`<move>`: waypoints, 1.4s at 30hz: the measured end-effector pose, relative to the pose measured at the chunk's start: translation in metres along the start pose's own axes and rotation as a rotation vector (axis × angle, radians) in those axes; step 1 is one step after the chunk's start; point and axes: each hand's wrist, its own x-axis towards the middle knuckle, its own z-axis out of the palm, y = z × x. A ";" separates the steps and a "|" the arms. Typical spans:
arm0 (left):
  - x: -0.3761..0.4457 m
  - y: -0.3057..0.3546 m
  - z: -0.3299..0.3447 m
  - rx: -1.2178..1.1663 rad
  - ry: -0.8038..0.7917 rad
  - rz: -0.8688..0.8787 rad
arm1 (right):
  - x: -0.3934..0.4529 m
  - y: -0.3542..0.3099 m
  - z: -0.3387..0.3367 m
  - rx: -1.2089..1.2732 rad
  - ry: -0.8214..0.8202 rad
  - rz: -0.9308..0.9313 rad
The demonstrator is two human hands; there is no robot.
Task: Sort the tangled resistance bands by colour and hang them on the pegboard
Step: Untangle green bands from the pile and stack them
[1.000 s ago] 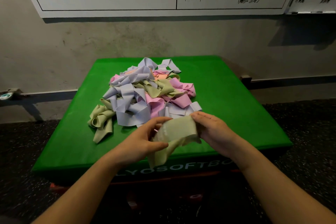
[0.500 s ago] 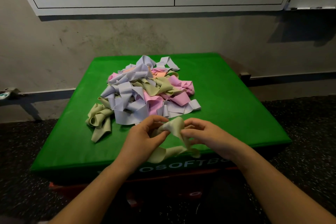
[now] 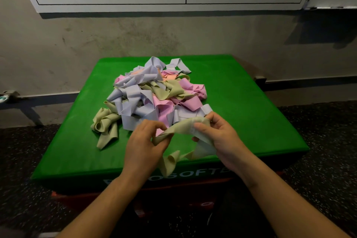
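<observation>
Nearest the camera, the left hand (image 3: 144,142) and right hand (image 3: 218,134) each pinch the olive band (image 3: 181,128), fingers clamped, its tail trailing over the green table (image 3: 251,102) edge. That tail could slip off or snag the pile (image 3: 154,94) beyond. Since half a second ago, the hands have spread the band wider.

A square, green-covered soft box (image 3: 241,102) with white lettering on its front stood on dark speckled flooring (image 3: 324,160). On its top lay a tangled heap of lavender, pink, olive and peach flat elastic bands (image 3: 154,94), with an olive clump (image 3: 106,125) at the heap's left edge.
</observation>
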 end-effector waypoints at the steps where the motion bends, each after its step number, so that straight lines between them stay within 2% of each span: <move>1: 0.001 0.000 -0.002 0.017 0.025 0.066 | 0.001 0.001 -0.002 0.031 -0.011 0.034; 3: 0.002 -0.001 -0.003 -0.020 0.036 0.115 | 0.002 0.001 -0.004 0.070 -0.024 0.117; 7: -0.003 -0.006 -0.001 -0.227 -0.091 -0.022 | 0.003 0.000 -0.003 -0.055 -0.051 0.231; 13: -0.001 0.003 -0.005 0.013 -0.172 0.204 | 0.000 0.004 -0.002 -0.167 -0.166 0.272; 18: -0.003 0.007 -0.008 0.019 -0.320 0.254 | 0.001 0.003 0.001 -0.153 -0.213 0.214; 22: -0.005 0.003 -0.006 -0.051 -0.289 0.235 | 0.000 0.005 0.003 -0.229 -0.166 0.140; 26: -0.008 -0.001 -0.005 -0.096 -0.251 0.224 | -0.005 0.007 0.002 -0.412 -0.241 -0.009; 28: -0.009 -0.004 -0.004 -0.134 -0.241 0.203 | -0.004 0.011 0.002 -0.530 -0.211 -0.120; 32: -0.009 -0.005 -0.002 -0.191 -0.168 0.158 | 0.000 0.016 0.001 -0.601 -0.127 -0.253; 35: -0.008 -0.010 -0.003 -0.131 -0.148 0.182 | 0.003 0.018 -0.002 -0.546 -0.020 -0.312; 39: -0.011 -0.016 0.000 0.043 -0.136 0.292 | 0.002 0.018 0.003 -0.154 0.079 -0.132; 42: -0.008 -0.018 0.002 0.274 -0.131 0.435 | 0.001 0.018 0.007 -0.023 0.123 -0.044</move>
